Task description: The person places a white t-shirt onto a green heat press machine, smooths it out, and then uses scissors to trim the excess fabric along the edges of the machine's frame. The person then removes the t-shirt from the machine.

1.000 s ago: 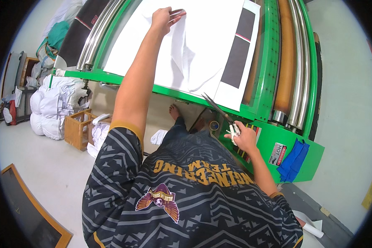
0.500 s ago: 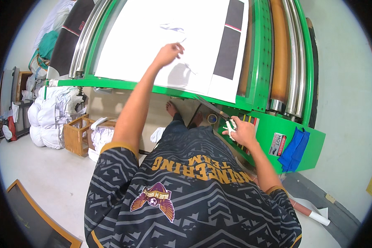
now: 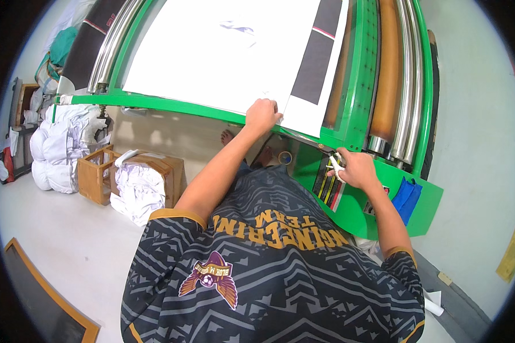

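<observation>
A wide white sheet (image 3: 200,63) with a dark printed strip (image 3: 312,66) along its right side lies over the green roller machine's bed. At the sheet's near edge, my left hand (image 3: 262,116) has its fingers closed on the border. My right hand (image 3: 356,167) grips scissors (image 3: 336,168) by their white-wrapped handles, just off the machine's front rail. The blades point left toward the sheet's near right corner and are partly hidden against the dark rail.
The green machine frame (image 3: 154,103) has brown and steel rollers (image 3: 386,74) at right. A blue cloth (image 3: 406,200) hangs on its side. White bundles (image 3: 54,163), a wooden stool (image 3: 94,177) and a cardboard box (image 3: 169,177) with white cloth stand at left. A tape roll (image 3: 284,157) lies below.
My left hand has come down from above the sheet to its near edge and closed there. My right hand, with the scissors, has moved slightly right and up.
</observation>
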Demonstrator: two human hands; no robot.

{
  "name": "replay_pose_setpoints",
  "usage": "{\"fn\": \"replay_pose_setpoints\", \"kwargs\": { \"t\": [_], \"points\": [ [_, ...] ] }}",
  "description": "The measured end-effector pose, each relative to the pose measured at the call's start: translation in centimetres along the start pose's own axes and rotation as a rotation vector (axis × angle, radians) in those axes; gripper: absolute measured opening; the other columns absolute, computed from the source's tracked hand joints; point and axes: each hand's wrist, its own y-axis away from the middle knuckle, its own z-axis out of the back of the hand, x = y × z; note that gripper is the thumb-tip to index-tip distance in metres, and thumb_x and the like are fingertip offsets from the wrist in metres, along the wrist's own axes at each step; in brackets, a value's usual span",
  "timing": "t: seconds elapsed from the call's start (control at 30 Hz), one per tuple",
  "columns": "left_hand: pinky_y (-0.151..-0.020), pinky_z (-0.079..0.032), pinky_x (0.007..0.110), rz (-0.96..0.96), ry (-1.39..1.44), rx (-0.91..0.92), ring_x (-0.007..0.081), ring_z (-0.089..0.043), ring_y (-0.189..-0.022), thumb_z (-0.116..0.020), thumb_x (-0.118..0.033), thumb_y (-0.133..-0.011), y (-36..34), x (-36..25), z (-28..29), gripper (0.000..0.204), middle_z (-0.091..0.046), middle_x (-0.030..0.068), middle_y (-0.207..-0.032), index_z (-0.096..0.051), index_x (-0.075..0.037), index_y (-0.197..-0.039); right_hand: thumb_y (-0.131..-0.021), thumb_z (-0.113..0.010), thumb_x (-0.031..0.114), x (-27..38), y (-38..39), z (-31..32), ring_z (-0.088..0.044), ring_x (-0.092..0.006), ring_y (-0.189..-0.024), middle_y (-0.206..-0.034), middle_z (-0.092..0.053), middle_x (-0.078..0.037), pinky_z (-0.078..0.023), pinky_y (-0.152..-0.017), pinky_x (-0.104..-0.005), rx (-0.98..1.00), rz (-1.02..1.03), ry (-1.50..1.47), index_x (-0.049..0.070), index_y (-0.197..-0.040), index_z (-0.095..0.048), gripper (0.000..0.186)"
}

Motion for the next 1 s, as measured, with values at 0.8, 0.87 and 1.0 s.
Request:
{"fn": "replay_pose_setpoints", "kwargs": {
  "t": [0.8,0.87,1.0],
  "points": [
    [-0.085,-0.062,0.038,0.099,0.411,0.187,0.0231,-0.079,-0.087,-0.078,-0.023,-0.098,-1.5,-1.4,0.8,0.025,-0.084,0.0154,-0.095,-0.083,-0.001,-0.108,-0.084,-0.087,0.067,-7.0,-3.3,2.5,-0.077,-0.0417,-0.085,-0.088,-0.078,-0.018,-0.057,-0.074,-0.0536,-0.033,0.196,0.071,0.009,-0.134,-0.071,0.078],
    [-0.084,-0.062,0.037,0.081,0.388,0.16,0.0229,-0.079,-0.086,-0.077,-0.021,-0.099,-1.3,-1.5,0.7,0.024,-0.084,0.0152,-0.095,-0.083,0.0,-0.109,-0.084,-0.087,0.067,-7.0,-3.5,2.6,-0.078,-0.0411,-0.085,-0.088,-0.079,-0.017,-0.057,-0.074,-0.0535,-0.038,0.194,0.082,0.009,-0.134,-0.07,0.078],
    [-0.078,-0.063,0.038,0.065,0.44,0.12,0.0221,-0.08,-0.08,-0.078,-0.019,-0.097,-1.5,-0.6,-0.3,0.018,-0.085,0.0139,-0.091,-0.083,-0.002,-0.103,-0.085,-0.087,0.066,-7.1,-4.3,2.2,-0.078,-0.0402,-0.087,-0.093,-0.08,-0.017,-0.059,-0.075,-0.0528,-0.068,0.24,0.113,0.008,-0.136,-0.069,0.079]
  ]
}}
